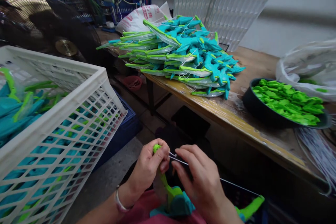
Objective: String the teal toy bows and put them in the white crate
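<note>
A toy bow [173, 197] with a teal grip and lime-green limbs lies across my lap. My left hand [153, 162] is closed around the green tip of one limb, thumb pressed against it. Close beside it, the curled fingers of my right hand [198, 173] pinch the white string [181, 161], which runs out of the left fist. Past my right hand the string stretches to the tip of the other green limb [253, 207]. My right hand and forearm hide part of the bow.
A heap of similar toy bows [183, 52] is piled on the wooden table [252, 131]. To the right stand a dark bowl [252, 106] of green pieces, a plastic bag [309, 63] and loose white strings [317, 152]. A white crate [86, 87] of bows stands left, near a fan [65, 47].
</note>
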A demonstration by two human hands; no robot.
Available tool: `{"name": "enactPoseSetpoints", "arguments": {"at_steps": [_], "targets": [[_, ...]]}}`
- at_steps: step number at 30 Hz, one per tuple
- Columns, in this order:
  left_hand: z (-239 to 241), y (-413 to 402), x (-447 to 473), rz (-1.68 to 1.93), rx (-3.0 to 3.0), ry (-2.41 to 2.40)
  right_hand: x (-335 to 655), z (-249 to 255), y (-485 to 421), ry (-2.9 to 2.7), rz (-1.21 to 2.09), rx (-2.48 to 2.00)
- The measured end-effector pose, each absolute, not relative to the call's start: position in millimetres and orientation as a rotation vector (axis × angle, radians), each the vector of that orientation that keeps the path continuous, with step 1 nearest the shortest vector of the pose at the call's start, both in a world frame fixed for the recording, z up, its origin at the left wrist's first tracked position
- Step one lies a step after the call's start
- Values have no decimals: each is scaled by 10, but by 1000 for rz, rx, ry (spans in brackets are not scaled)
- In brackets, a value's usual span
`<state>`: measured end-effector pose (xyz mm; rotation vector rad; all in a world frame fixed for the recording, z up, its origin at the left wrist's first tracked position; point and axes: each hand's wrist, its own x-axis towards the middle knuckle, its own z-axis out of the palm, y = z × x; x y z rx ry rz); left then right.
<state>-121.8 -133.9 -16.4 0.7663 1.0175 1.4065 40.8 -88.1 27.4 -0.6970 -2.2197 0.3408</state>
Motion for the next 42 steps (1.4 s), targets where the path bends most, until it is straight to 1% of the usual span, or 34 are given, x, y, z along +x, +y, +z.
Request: {"name": "enactPoseSetpoints", "arguments": {"at_steps": [3, 7, 9, 17, 21, 23, 26, 28, 30, 36, 39, 42], "targets": [[-161, -1353, -1208, 1386, 789, 992, 314, 223, -909, -2165, 426, -712], [-188, -1369, -1198, 1405, 762, 945, 364, 228, -952, -2053, 706, -810], [-199, -1379, -1186, 1408, 754, 921, 402, 223, -980, -2012, 784, -856], [-197, -1374, -1169, 1388, 796, 926, 408, 191, -1060, -1994, 818, -855], [-190, -1373, -1175, 1376, 822, 939, 354, 202, -1084, -2046, 690, -804], [-184, -1386, -1170, 1380, 821, 926, 352, 202, -1045, -2079, 476, -804], [-171, -1408, -1161, 1392, 808, 890, 415, 220, -918, -2061, 53, -858], [-168, -1409, -1158, 1394, 792, 876, 482, 247, -834, -2031, -111, -887], [-174, -1391, -1156, 1390, 782, 865, 532, 273, -796, -2018, -142, -880], [-124, -1197, -1107, 1348, 719, 680, 444, 357, -934, -1991, 20, -808], [53, -996, -1122, 1322, 704, 496, 332, 464, -1040, -1963, -73, -680], [364, -703, -1264, 1381, 732, 358, 261, 503, -1154, -1914, -222, -626]]}}
